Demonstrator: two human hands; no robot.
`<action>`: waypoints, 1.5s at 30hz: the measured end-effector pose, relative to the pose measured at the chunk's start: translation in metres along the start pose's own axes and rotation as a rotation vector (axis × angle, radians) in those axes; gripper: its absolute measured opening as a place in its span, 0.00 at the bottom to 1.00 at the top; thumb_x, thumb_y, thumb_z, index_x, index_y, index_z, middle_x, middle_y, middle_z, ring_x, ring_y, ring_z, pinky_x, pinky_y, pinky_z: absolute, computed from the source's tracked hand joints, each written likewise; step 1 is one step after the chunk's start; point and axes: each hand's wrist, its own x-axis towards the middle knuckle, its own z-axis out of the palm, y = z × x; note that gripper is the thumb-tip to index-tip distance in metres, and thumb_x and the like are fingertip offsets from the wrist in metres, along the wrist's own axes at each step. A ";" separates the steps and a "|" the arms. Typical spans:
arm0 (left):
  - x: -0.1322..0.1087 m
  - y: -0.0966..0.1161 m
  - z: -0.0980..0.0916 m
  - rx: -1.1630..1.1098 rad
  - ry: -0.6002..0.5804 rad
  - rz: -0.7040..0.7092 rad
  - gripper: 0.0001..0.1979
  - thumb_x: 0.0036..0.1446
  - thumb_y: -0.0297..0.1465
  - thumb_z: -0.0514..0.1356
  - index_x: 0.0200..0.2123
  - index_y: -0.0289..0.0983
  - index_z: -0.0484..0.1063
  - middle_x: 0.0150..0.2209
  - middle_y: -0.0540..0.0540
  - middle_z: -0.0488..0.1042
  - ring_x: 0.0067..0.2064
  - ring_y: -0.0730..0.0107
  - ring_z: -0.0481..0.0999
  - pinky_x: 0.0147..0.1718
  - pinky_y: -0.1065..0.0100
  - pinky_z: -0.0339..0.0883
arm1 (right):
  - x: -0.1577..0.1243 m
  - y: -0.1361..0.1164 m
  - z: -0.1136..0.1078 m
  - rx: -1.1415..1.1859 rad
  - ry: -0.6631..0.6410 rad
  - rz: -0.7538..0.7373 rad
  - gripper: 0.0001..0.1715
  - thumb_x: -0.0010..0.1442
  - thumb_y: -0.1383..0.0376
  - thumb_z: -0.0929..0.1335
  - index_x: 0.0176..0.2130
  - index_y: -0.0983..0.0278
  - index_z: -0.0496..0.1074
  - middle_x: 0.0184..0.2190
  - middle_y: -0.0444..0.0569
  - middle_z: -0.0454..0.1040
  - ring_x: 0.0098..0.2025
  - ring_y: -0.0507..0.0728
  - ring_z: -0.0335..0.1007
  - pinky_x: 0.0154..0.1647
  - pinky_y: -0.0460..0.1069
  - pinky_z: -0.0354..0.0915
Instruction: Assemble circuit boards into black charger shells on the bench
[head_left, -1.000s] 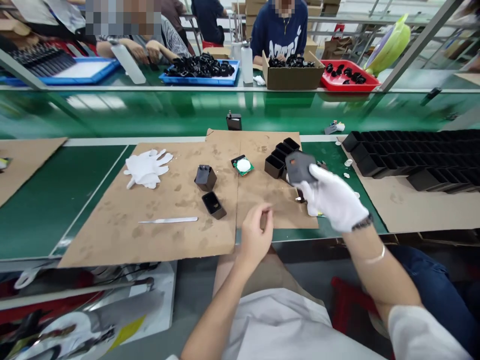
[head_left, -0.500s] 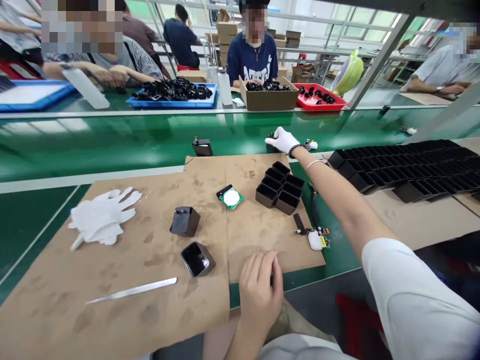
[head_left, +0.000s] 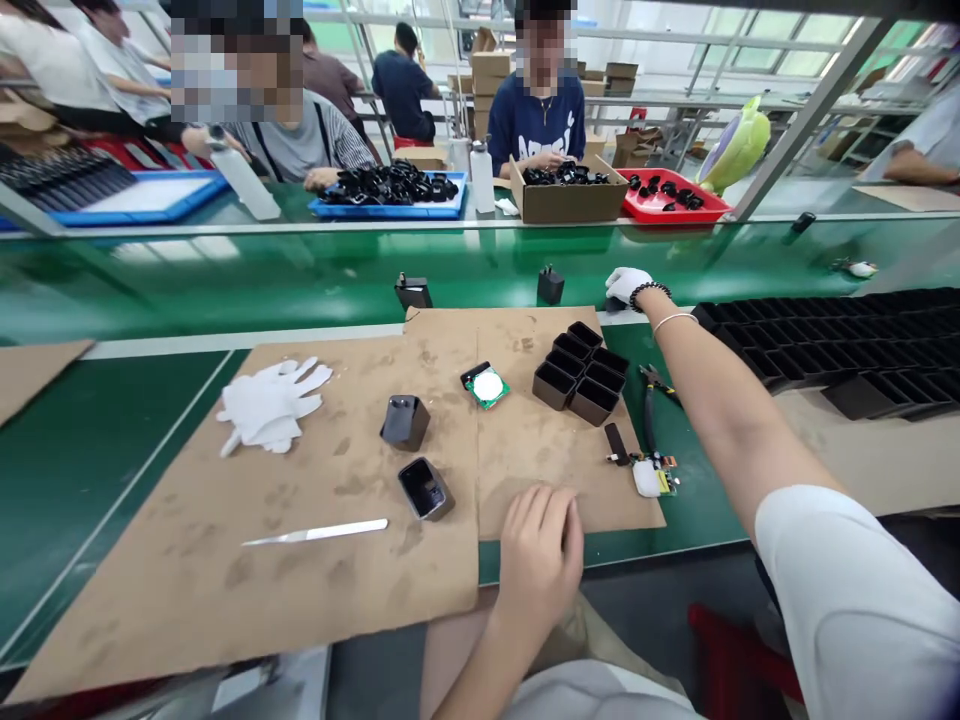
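Note:
My right hand [head_left: 628, 287], in a white glove, reaches to the near edge of the green belt, its fingers closed over a dark item [head_left: 615, 304] mostly hidden beneath them. To its left a black plug charger [head_left: 550, 286] stands on the belt, prongs up. My bare left hand [head_left: 541, 540] rests at the cardboard's front edge, loosely curled with nothing visible in it. Ahead of it are a cluster of open black housings [head_left: 559, 383] and a green circuit board [head_left: 491, 390] with a white disc. Another board [head_left: 651, 477] lies right of my left hand.
On the cardboard [head_left: 337, 570] lie white gloves [head_left: 271, 405], a pronged black housing [head_left: 405, 422], an open one [head_left: 425, 490] and a thin silver pointed tool [head_left: 315, 532]. Pliers [head_left: 651, 410] lie under my right forearm. Rows of black housings [head_left: 832, 335] fill the right. Co-workers sit across the belt.
My right hand has moved right, leaving the plug charger standing on the belt. My left hand stays resting at the front edge. The whole view has shifted slightly.

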 end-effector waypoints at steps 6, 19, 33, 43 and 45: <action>0.037 -0.013 -0.014 -0.065 -0.138 -0.102 0.09 0.65 0.27 0.55 0.46 0.38 0.73 0.44 0.41 0.79 0.47 0.57 0.79 0.46 0.58 0.74 | -0.077 -0.030 -0.045 0.266 0.049 -0.183 0.15 0.68 0.67 0.68 0.53 0.66 0.72 0.50 0.51 0.76 0.44 0.52 0.74 0.50 0.51 0.74; 0.094 -0.030 -0.028 0.438 -0.211 0.047 0.09 0.63 0.22 0.56 0.42 0.36 0.75 0.60 0.34 0.72 0.66 0.47 0.67 0.64 0.44 0.62 | -0.295 -0.040 0.019 0.299 -0.064 -0.982 0.36 0.65 0.71 0.66 0.68 0.50 0.61 0.59 0.54 0.70 0.62 0.61 0.69 0.62 0.60 0.70; 0.005 -0.023 -0.083 0.023 -0.252 -0.067 0.17 0.61 0.21 0.60 0.53 0.39 0.70 0.52 0.41 0.78 0.55 0.56 0.77 0.56 0.56 0.72 | -0.307 -0.099 0.010 -0.319 -0.139 -0.386 0.25 0.72 0.58 0.59 0.62 0.58 0.70 0.41 0.56 0.82 0.45 0.66 0.80 0.44 0.55 0.69; -0.026 -0.025 -0.069 -0.443 -0.219 -0.367 0.27 0.59 0.23 0.64 0.61 0.43 0.66 0.56 0.43 0.77 0.58 0.58 0.76 0.59 0.54 0.68 | -0.291 -0.122 0.028 -0.359 -0.311 -0.373 0.17 0.66 0.62 0.63 0.49 0.63 0.75 0.43 0.59 0.81 0.46 0.67 0.79 0.39 0.52 0.65; -0.029 -0.027 -0.063 -0.437 -0.194 -0.393 0.26 0.58 0.23 0.64 0.59 0.42 0.69 0.55 0.43 0.77 0.56 0.56 0.76 0.58 0.54 0.69 | -0.289 -0.118 0.024 -0.313 -0.329 -0.410 0.15 0.64 0.64 0.64 0.47 0.61 0.76 0.43 0.55 0.82 0.45 0.65 0.79 0.39 0.51 0.64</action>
